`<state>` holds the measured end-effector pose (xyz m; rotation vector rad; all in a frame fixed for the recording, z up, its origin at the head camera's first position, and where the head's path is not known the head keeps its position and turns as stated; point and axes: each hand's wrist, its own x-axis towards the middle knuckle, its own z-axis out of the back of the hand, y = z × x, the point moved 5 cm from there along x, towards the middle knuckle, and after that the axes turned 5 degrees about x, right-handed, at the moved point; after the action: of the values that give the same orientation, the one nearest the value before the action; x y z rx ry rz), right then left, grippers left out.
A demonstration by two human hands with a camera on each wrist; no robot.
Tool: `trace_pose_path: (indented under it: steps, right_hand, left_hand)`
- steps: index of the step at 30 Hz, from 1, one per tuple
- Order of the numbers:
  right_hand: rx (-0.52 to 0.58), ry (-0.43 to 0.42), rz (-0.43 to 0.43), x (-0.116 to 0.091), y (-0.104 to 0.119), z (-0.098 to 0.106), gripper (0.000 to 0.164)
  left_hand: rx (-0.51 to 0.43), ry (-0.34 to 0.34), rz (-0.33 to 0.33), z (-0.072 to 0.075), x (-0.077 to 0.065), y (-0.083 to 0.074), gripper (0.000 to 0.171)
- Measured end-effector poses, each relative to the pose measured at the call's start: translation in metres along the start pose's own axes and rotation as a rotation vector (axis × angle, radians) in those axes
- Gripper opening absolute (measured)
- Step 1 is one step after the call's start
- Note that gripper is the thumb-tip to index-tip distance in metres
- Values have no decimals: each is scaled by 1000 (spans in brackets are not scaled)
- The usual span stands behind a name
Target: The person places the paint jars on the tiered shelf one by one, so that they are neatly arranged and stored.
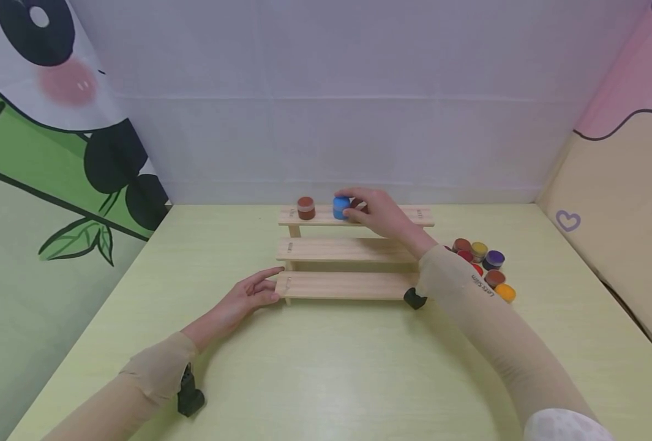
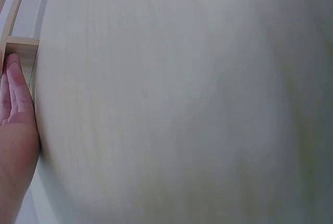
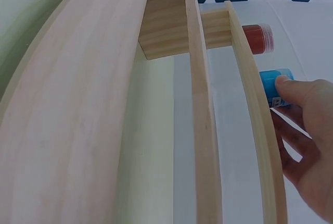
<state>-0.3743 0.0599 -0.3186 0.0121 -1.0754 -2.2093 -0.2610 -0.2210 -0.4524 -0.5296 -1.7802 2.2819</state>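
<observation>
Right sleeve (image 1: 496,334) looming closest, and the right hand (image 1: 379,213) pinches the blue jar (image 1: 340,208) at the far shelf (image 1: 322,214), left hand (image 1: 242,301) straight-fingered against the rack (image 1: 348,250)'s left end: seemingly placing, so a gentle release is called for!

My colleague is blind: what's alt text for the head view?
A right hand grips a blue jar at the top shelf of a three-tier wooden rack, right of a reddish-brown jar. The left hand touches the bottom shelf; other jars sit farther right.
</observation>
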Motion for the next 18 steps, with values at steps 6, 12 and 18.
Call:
trace_pose_path:
  steps: [6, 12, 18]
  right_hand:
    - [-6, 16, 10, 0, 0, 1, 45]
    - [-24, 38, 45, -2, 3, 3, 55]
    - [-35, 41, 33, -4, 5, 7, 64]
  left_hand:
    - [-12, 6, -9, 0, 0, -1, 66]
    - [-3, 26, -6, -1, 0, 1, 66]
    - [0, 34, -16, -1, 0, 0, 67]
